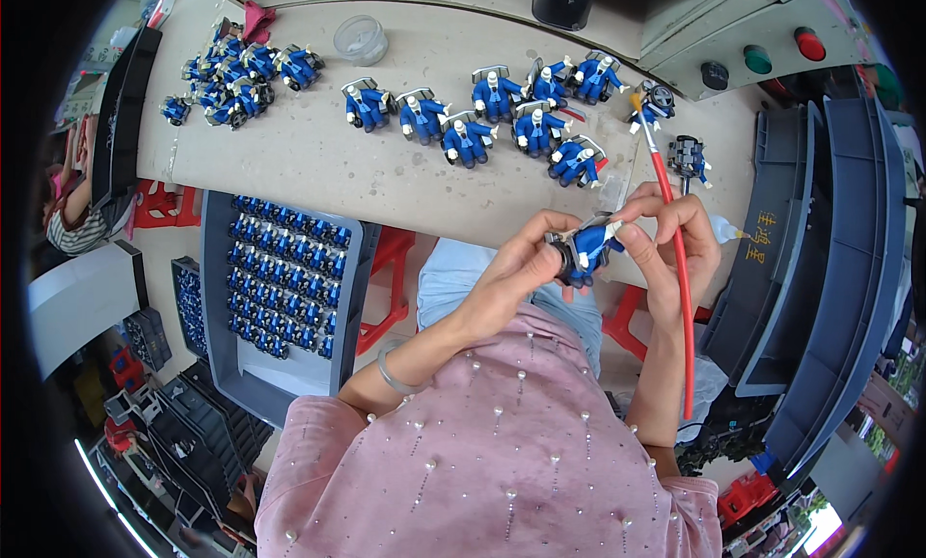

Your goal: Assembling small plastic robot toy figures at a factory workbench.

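My left hand (519,278) is closed round the dark base of a small figurine (590,248) in a blue suit, seated in a wheelchair. Thumb and fingertips of my right hand (675,244) pinch the pale upper end of the same figurine. A long paintbrush (672,204) with a red handle also rests in my right hand, its bristles pointing away toward the table's far side. Several finished-looking figurines of the same kind (496,93) sit upright on the table beyond my hands. Two dark wheelchair pieces with blue parts (688,158) lie to the right.
A pile of figurines (230,76) covers the table's far left, beside a clear round tub (360,40). On my left stands a grey crate (222,351) with rows of figurines. Grey crates (781,172) stack at right. A dropper bottle (725,230) lies near the right edge.
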Demonstrator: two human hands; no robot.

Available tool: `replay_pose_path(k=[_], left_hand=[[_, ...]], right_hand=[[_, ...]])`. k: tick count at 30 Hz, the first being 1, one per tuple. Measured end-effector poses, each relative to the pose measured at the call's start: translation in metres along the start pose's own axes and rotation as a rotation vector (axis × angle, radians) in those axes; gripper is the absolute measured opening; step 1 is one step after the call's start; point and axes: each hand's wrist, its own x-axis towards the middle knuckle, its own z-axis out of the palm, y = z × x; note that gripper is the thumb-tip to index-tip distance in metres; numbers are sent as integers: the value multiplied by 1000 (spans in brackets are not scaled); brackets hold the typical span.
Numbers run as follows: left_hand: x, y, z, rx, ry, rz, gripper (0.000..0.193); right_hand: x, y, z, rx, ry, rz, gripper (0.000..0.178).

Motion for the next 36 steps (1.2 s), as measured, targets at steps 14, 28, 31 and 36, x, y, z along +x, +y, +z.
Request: replay_pose_path(k=[14, 28, 31, 36], left_hand=[[1, -3, -1, -387, -145, -240, 59], [4, 7, 15, -46, -21, -72, 53], [3, 8, 16, -8, -1, -38, 56], [1, 4, 12, -24, 42, -22, 62]], right_hand=[[4, 6, -3, 149, -3, 197, 28], [4, 4, -5, 124, 1, 274, 26], [4, 4, -4, 111, -5, 272, 26], [0, 4, -4, 81, 80, 184, 27]])
